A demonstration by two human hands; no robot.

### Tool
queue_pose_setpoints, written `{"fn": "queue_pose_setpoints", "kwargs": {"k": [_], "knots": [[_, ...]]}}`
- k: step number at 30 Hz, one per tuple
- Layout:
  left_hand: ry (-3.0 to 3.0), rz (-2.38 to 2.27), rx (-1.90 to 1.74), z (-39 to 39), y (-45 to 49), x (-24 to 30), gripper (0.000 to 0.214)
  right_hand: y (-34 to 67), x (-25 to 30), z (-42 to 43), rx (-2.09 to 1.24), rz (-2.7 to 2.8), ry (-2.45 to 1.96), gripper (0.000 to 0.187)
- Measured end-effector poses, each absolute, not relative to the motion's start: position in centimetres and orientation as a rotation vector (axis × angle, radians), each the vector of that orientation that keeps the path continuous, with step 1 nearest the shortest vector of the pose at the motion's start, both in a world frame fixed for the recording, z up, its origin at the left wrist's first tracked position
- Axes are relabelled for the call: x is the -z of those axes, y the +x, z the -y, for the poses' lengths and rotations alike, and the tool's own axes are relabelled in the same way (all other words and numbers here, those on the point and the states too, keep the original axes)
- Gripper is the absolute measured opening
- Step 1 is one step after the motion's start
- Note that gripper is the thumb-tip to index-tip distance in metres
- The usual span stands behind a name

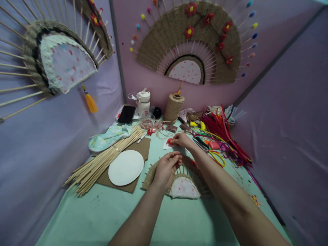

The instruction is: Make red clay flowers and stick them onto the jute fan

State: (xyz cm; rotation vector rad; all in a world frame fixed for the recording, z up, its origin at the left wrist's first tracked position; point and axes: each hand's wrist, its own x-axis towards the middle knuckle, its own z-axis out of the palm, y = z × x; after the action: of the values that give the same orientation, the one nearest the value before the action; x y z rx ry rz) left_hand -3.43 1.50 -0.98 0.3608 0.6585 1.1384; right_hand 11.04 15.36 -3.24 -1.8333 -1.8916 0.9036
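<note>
A small woven jute fan (151, 176) with thin wooden spokes and a white spotted fabric centre (184, 188) lies on the pale green table. My left hand (167, 168) rests over its top edge, fingers curled and pinched together. My right hand (182, 140) reaches further back, fingers closed on a small red flower piece (169, 141) lying on a white scrap (166, 146).
A bundle of wooden skewers (107, 158) lies left, next to a white paper disc (125, 167) on brown cardboard (142, 147). A jute twine spool (174, 107), phone (126, 114) and white jar (143, 100) stand behind. Red pipe cleaners (222, 135) and scissors (205, 146) lie right. Big fans hang on the walls.
</note>
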Motion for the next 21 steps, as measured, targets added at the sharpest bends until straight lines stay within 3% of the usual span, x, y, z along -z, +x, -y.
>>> {"fn": "queue_pose_setpoints", "kwargs": {"k": [8,14,19,21], "knots": [[0.28,-0.642,-1.172,-2.0,-3.5,1.5,0.036,10.8,2.8,-14.3,-0.82,1.737,-1.811,0.009],[0.273,-0.563,-1.14,-1.9,-3.7,1.3,0.046,10.5,2.2,-12.9,-0.704,1.63,-1.743,0.018],[0.254,-0.517,-1.092,-1.9,-3.8,1.5,0.015,10.3,-0.1,-9.4,-0.669,1.559,-1.58,0.02],[0.234,-0.516,-1.096,-1.9,-3.7,1.6,0.017,10.2,-1.1,-7.2,-0.684,1.549,-1.502,0.023]]}}
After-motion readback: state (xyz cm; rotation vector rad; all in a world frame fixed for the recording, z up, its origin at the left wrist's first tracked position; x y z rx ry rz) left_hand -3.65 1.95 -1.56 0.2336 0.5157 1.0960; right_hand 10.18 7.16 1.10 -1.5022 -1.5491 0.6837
